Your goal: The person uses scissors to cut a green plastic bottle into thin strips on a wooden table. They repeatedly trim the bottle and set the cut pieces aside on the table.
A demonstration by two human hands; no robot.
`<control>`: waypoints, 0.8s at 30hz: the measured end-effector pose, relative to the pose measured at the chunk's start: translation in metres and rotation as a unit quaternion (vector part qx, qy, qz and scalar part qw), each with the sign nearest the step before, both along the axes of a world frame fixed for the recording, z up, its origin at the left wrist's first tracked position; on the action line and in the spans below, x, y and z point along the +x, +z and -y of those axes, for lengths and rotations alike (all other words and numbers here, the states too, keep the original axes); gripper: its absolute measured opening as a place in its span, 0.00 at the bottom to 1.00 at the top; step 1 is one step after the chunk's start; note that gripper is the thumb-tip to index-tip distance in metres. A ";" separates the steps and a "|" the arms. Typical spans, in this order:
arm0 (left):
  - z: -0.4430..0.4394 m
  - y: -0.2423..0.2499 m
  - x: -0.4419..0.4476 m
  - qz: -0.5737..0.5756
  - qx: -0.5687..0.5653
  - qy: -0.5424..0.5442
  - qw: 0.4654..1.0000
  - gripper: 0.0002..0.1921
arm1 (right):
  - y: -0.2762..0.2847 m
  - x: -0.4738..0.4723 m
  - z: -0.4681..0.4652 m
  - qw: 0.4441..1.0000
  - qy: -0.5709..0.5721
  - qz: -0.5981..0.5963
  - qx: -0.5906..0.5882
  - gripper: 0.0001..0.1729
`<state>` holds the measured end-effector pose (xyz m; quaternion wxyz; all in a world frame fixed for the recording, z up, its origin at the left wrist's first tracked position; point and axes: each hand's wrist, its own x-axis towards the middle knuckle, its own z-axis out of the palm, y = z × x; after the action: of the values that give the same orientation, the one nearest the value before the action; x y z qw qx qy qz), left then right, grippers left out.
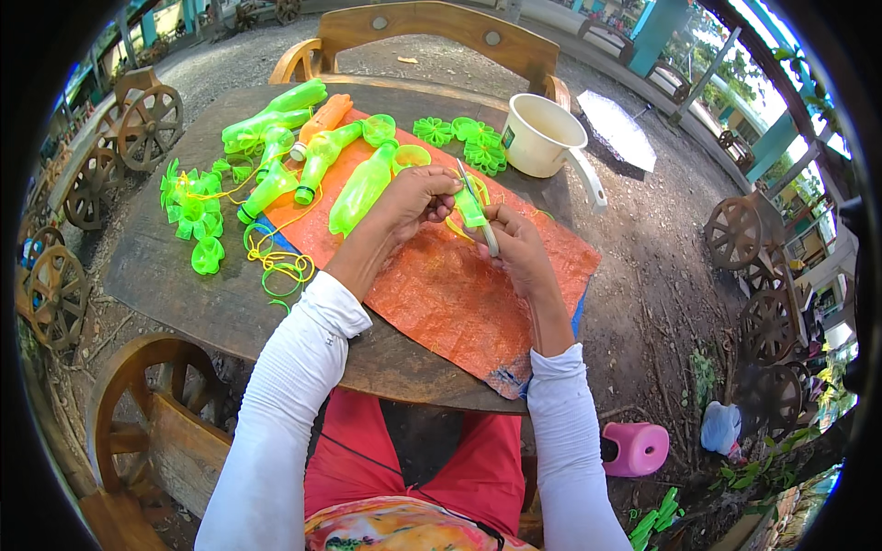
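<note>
My right hand (513, 241) grips a pair of scissors (490, 241) by the pale handles, their blades pointing up and away from me. A piece of green plastic (470, 209) lies along the blades, between my two hands. The fingertips of my left hand (428, 198) are pinched together at its upper left edge, near the blade tips. Behind the scissors, a yellow-green ring (453, 227) is partly hidden by my hands. Both hands are above an orange tarp (448, 303) spread on the wooden table (172, 275).
Left of my hands lie green plastic bottles (362, 186), an orange bottle (324, 124), cut green flower shapes (193, 206) and tangled yellow cord (275, 258). More green flowers (482, 148) sit beside a white dipper (544, 138). A pink stool (637, 451) stands on the ground at right.
</note>
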<state>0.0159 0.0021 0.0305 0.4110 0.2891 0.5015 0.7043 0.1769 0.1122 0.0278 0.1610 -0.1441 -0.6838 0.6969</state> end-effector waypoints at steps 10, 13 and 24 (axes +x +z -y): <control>0.005 0.005 -0.003 0.017 -0.029 -0.043 0.999 0.06 | 0.009 0.006 0.002 0.999 0.003 0.025 0.029 0.37; 0.004 0.004 -0.002 -0.009 -0.037 -0.030 0.999 0.06 | 0.007 0.004 0.002 0.999 -0.006 0.030 0.029 0.31; 0.004 -0.005 -0.017 0.137 -0.018 -0.028 0.990 0.10 | 0.001 0.002 -0.001 0.999 -0.014 0.040 0.032 0.21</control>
<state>-0.0010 -0.0016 0.0257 0.5009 0.1962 0.4445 0.7163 0.1787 0.1128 0.0289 0.1476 -0.1762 -0.7096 0.6661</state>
